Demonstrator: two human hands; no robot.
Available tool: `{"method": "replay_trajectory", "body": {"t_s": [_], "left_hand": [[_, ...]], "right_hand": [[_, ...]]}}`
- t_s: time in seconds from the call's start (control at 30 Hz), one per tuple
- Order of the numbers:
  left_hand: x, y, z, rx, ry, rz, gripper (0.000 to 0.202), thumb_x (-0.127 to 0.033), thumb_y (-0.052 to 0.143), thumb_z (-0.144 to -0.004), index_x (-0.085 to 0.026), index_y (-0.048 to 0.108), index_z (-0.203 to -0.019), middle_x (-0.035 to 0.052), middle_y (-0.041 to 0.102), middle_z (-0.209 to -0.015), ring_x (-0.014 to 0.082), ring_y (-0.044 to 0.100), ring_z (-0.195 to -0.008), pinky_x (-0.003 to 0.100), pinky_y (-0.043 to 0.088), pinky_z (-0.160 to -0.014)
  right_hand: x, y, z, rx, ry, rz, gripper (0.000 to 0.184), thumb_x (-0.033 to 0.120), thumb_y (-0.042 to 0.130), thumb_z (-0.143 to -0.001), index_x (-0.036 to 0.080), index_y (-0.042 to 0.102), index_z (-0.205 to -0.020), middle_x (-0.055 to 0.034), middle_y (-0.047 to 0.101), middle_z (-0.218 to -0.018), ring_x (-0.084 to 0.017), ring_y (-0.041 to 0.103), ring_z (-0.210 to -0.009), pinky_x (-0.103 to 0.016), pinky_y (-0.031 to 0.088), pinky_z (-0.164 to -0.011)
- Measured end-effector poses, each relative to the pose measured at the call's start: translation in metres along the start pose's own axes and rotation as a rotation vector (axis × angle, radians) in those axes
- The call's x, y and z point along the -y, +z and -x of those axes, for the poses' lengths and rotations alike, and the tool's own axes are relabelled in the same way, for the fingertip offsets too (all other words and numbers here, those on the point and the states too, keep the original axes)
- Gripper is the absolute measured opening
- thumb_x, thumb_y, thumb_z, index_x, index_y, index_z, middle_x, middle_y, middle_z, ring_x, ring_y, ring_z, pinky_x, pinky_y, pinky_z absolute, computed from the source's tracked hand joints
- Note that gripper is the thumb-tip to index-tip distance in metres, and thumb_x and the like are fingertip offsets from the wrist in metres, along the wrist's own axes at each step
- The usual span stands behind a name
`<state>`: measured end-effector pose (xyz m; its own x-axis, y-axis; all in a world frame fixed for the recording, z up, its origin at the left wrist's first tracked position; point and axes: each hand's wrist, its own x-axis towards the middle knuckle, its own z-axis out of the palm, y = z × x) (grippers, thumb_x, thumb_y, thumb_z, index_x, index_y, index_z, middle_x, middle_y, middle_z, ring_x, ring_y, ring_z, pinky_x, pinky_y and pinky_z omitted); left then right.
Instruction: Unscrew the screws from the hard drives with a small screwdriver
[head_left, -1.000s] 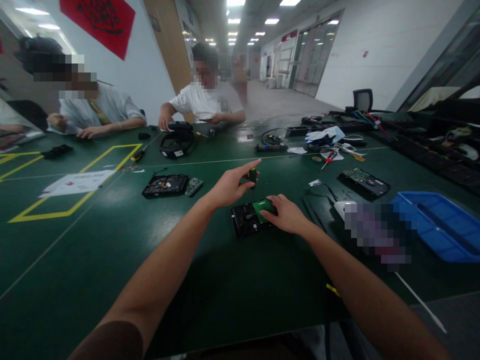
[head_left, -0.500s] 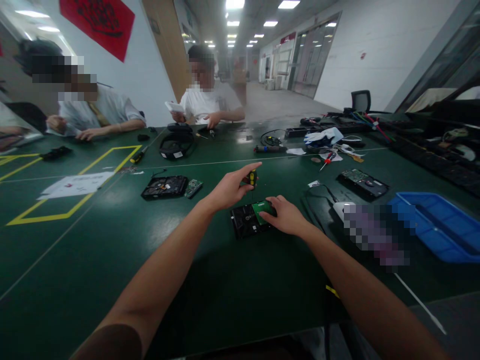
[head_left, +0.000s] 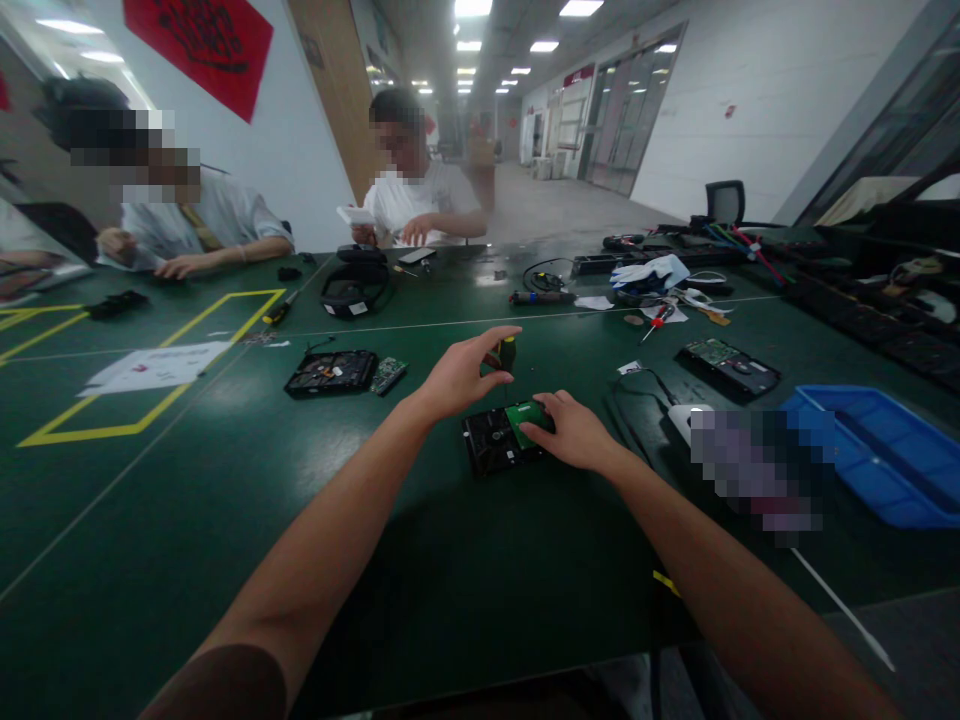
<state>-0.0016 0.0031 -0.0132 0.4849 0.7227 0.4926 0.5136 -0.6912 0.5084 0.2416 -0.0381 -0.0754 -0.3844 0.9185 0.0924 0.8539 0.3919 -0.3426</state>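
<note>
My left hand (head_left: 463, 372) is closed round the yellow and black handle of a small screwdriver (head_left: 508, 352), which stands upright with its thin shaft pointing down. Beneath it lies a black hard drive (head_left: 489, 445) with a green circuit board (head_left: 523, 422) on its right half. The screwdriver's tip is at the drive's far edge; I cannot tell exactly what it touches. My right hand (head_left: 571, 430) grips the right end of the hard drive, with the thumb lying over the board and the fingers at the far edge, partly hiding it.
To the left lie another hard drive (head_left: 331, 373) and a loose circuit board (head_left: 388, 375). A third drive (head_left: 729, 368) and a blue tray (head_left: 885, 450) are on the right. A red screwdriver (head_left: 658, 320) lies farther back. Two people sit across the green table (head_left: 225, 500).
The screwdriver handle has turned slightly in my left hand's fingers. My right hand stays on the hard drive. Across the table, a person's hand has lifted from a flat object.
</note>
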Motion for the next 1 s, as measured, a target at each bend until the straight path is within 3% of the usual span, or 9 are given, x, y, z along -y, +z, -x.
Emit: {"method": "replay_trajectory", "body": {"t_s": [0.13, 0.27, 0.47, 0.73, 1.0], "left_hand": [[-0.0028, 0.0017, -0.0005, -0.030, -0.004, -0.021, 0.064, -0.026, 0.083, -0.084, -0.027, 0.053, -0.141, 0.0049, 0.069, -0.123, 0.0175, 0.071, -0.091, 0.032, 0.060, -0.084], [-0.0027, 0.0047, -0.0002, -0.046, -0.043, -0.038, 0.068, -0.026, 0.083, -0.084, -0.026, 0.050, -0.144, 0.0066, 0.070, -0.121, 0.0197, 0.071, -0.093, 0.032, 0.060, -0.081], [-0.0028, 0.0060, 0.0000, -0.048, 0.005, -0.081, 0.078, -0.025, 0.079, -0.088, -0.030, 0.040, -0.155, 0.0102, 0.061, -0.140, 0.0232, 0.068, -0.102, 0.040, 0.059, -0.090], [0.0006, 0.0017, 0.0022, 0.072, 0.017, 0.159, 0.071, -0.010, 0.058, -0.095, -0.030, 0.034, -0.159, 0.0086, 0.069, -0.128, 0.0212, 0.071, -0.108, 0.041, 0.058, -0.098], [-0.0028, 0.0011, 0.0002, 0.000, 0.013, -0.018, 0.066, -0.021, 0.073, -0.090, -0.030, 0.047, -0.150, 0.0070, 0.067, -0.130, 0.0178, 0.070, -0.094, 0.032, 0.059, -0.082]], "right_hand": [[0.0008, -0.0004, 0.0005, 0.019, 0.019, -0.009, 0.059, 0.061, 0.057, -0.097, 0.019, 0.058, -0.139, -0.0136, 0.063, -0.117, -0.025, 0.064, -0.094, -0.034, 0.047, -0.080], [0.0005, 0.0002, 0.0000, 0.014, 0.025, -0.014, 0.060, 0.061, 0.057, -0.096, 0.019, 0.058, -0.139, -0.0137, 0.063, -0.116, -0.025, 0.064, -0.094, -0.035, 0.048, -0.081], [0.0000, 0.0004, 0.0000, 0.011, 0.009, -0.022, 0.059, 0.060, 0.057, -0.097, 0.018, 0.058, -0.139, -0.0139, 0.063, -0.115, -0.025, 0.064, -0.093, -0.035, 0.048, -0.080], [0.0002, 0.0005, -0.0004, 0.009, 0.011, -0.014, 0.061, 0.060, 0.058, -0.096, 0.016, 0.059, -0.139, -0.0149, 0.063, -0.117, -0.026, 0.064, -0.095, -0.036, 0.048, -0.081], [0.0006, -0.0002, 0.0005, 0.002, 0.002, -0.004, 0.059, 0.060, 0.056, -0.097, 0.017, 0.058, -0.138, -0.0137, 0.063, -0.114, -0.025, 0.064, -0.094, -0.035, 0.048, -0.081]]}}
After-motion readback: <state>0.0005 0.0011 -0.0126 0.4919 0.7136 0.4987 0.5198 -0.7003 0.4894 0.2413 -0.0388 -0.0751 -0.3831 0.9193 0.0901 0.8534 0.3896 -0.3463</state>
